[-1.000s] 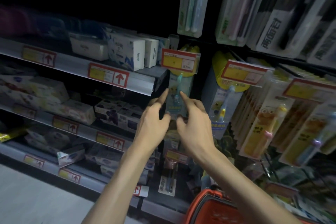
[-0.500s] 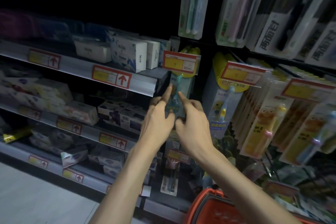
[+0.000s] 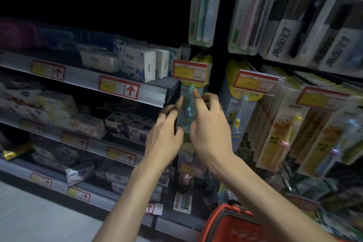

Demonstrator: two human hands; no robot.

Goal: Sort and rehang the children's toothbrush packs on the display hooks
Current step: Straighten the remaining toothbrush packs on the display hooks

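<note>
A blue children's toothbrush pack (image 3: 187,113) hangs upright below a red-and-yellow price tag (image 3: 189,70) on a display hook. My left hand (image 3: 164,137) pinches the pack's left edge, thumb in front and fingers stretched up its side. My right hand (image 3: 211,129) holds the right edge, with its index finger pointing up along the pack's front and the other fingers curled. More blue packs (image 3: 238,116) hang on the hook to the right, then yellow cartoon packs (image 3: 279,129).
Boxed goods fill the shelves (image 3: 125,86) on the left. Adult toothbrush packs (image 3: 202,4) hang overhead. Another pack (image 3: 183,200) hangs low beneath my hands. An orange basket (image 3: 227,224) sits under my right forearm. Grey floor (image 3: 29,218) shows at the lower left.
Both hands have stayed on the blue pack and crept slightly upward toward the price tag. My right index finger now reaches nearer the pack's top.
</note>
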